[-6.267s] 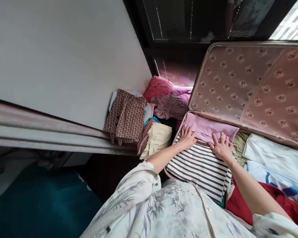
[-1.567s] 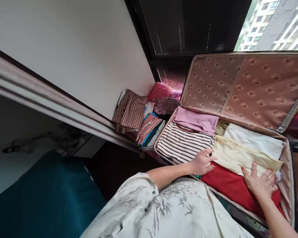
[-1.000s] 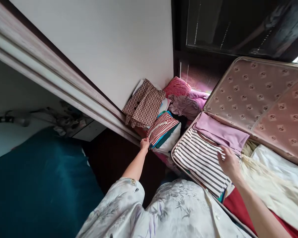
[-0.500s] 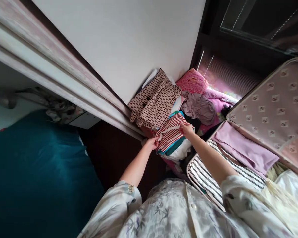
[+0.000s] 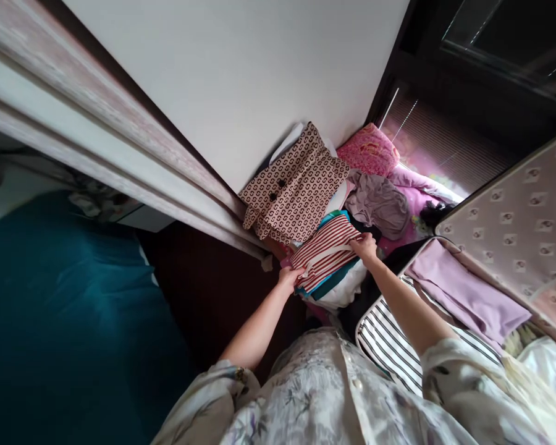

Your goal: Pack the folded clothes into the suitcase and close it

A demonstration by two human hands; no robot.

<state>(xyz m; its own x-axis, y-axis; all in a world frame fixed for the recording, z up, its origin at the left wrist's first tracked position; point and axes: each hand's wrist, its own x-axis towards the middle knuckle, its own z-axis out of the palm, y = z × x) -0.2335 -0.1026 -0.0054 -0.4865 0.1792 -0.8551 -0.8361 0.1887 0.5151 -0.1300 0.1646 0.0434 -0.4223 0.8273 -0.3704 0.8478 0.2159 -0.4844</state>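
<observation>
a: where are the hands?

b: both on the red-and-white striped garment [image 5: 325, 251], folded on top of a stack beside the suitcase [image 5: 449, 309]. the left hand [image 5: 291, 276] grasps its near left edge, fingers curled under the fold. the right hand [image 5: 364, 246] pinches the far right corner.

a: any room around it?

b: little. the stack sits tight between the wardrobe's sliding rail [image 5: 120, 167] on the left and the suitcase rim on the right, with the white wall [image 5: 241, 68] behind. the open side is toward the person, over dark floor [image 5: 204, 296].

a: what lies under and beside it?

b: under it a teal layer [image 5: 333, 285] and soft white cloth [image 5: 340, 296]. just behind, touching, a brown patterned piece with dark buttons [image 5: 296, 185], draped and limp. further back a crumpled mauve garment [image 5: 380, 204] and a pink quilted cushion [image 5: 368, 148].

a: and in the suitcase?

b: flat folded things: a black-and-white striped top [image 5: 389, 346] at the near edge, a smooth lilac piece [image 5: 467, 290] beyond it. the lid [image 5: 514, 222] stands up, lined in printed pinkish fabric.
</observation>
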